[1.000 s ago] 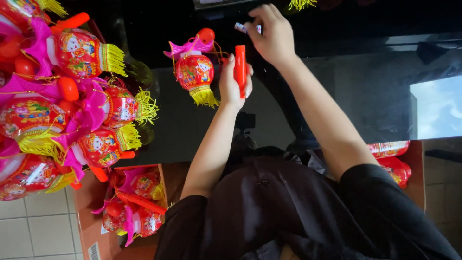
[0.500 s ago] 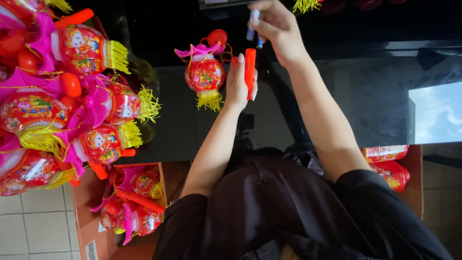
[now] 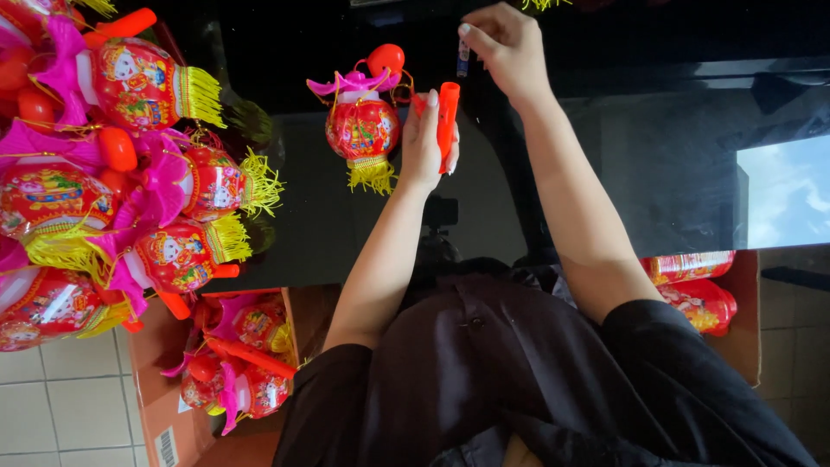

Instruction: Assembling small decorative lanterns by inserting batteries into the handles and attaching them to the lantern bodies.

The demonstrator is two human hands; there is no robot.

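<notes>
Landmark: the dark glossy table [image 3: 657, 164], with you leaning over it from its near edge.
Left hand: your left hand [image 3: 428, 143] was over the table's middle, fingers closed round an orange plastic handle [image 3: 447, 121] that stood upright in your grip.
Right hand: your right hand [image 3: 506, 47] was farther across the table, near its far edge, fingertips pinched together on a small slim object [image 3: 463, 59]; what it was could not be told.
Hands to each other: they were close but apart, the right just beyond the top of the handle.
Nearest lantern: a red lantern [image 3: 363, 125] with a pink frill, a yellow fringe and an orange ball on top lay on the table just beside your left hand, on its left.
Lantern heap: a pile of finished lanterns [image 3: 130, 182] covered the table's left end, well apart from your hands.
Box below: a cardboard box [image 3: 173, 406] holding more lanterns stood on the tiled floor under the table's left edge.
Other box: a second box [image 3: 743, 320] with red pieces stood under the table's right side.
</notes>
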